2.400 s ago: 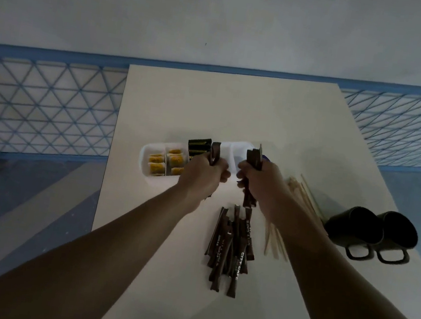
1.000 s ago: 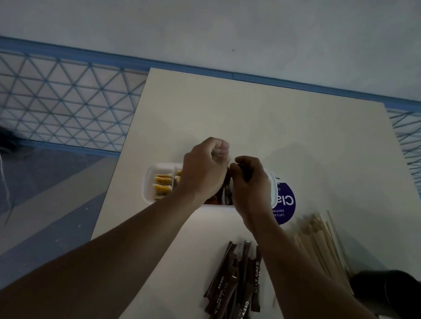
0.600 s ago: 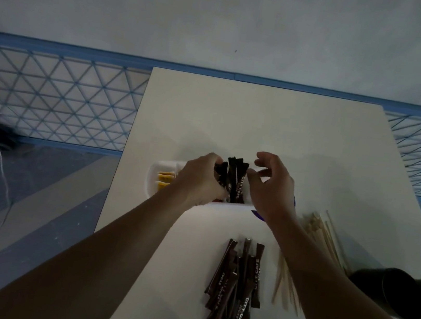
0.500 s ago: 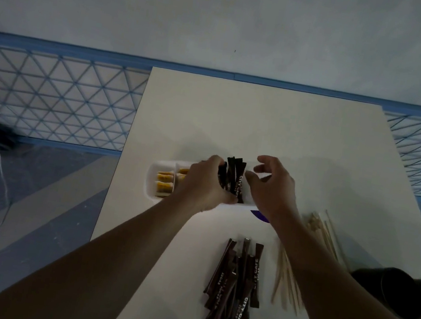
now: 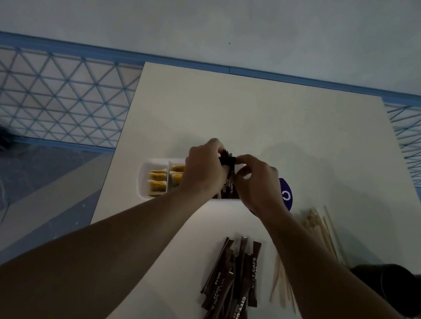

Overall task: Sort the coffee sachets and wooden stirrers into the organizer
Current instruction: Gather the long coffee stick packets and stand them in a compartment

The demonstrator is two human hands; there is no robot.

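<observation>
A: What do you have on the head feed?

B: I see the left hand (image 5: pixel 203 169) and the right hand (image 5: pixel 257 185) meeting over the white organizer (image 5: pixel 146 177). Both grasp a bundle of brown sachets (image 5: pixel 228 189) that stands upright in a middle compartment. The left hand wraps its side and the right hand pinches near its top.

A: And the remaining items?

B: I count a pile of loose sachets (image 5: pixel 233 285) on the surface (image 5: pixel 238 114), nearer the camera, between the forearms. The wooden stirrers (image 5: pixel 321 230) lie fanned to their right, partly under the right forearm.

A: Anything else?

B: Yellow packets (image 5: pixel 158 181) fill the organizer's left compartments. A purple label (image 5: pixel 285 196) shows just past the right hand. Black mugs (image 5: pixel 392 287) sit at the right edge.
</observation>
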